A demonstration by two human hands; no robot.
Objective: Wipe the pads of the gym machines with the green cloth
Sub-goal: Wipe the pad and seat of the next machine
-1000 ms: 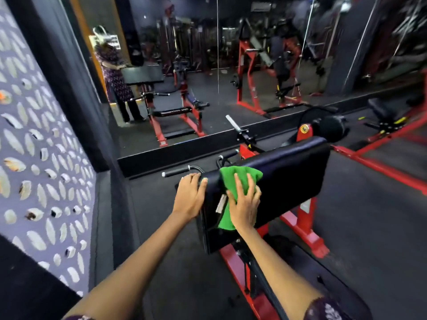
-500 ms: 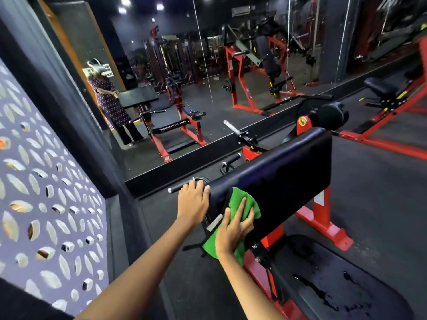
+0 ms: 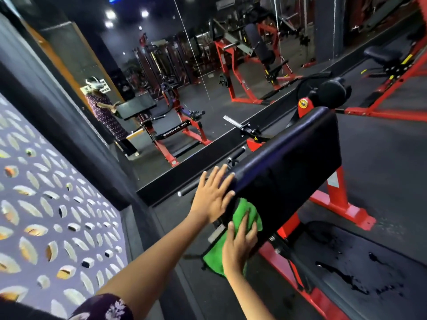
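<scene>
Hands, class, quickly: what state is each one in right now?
Left hand: open, fingers spread, resting on the end of the black pad.
Right hand: open, fingers straight, pressing the green cloth against the pad.

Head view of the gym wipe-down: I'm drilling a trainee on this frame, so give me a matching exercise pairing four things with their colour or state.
Things:
1. cloth
2. pad
3. machine frame
4. left hand

States:
a. black, being wiped
b. fingers spread, resting on the pad's end
c. green, pressed under the right hand
d. red

Pairs: 1-c, 2-a, 3-d, 4-b
</scene>
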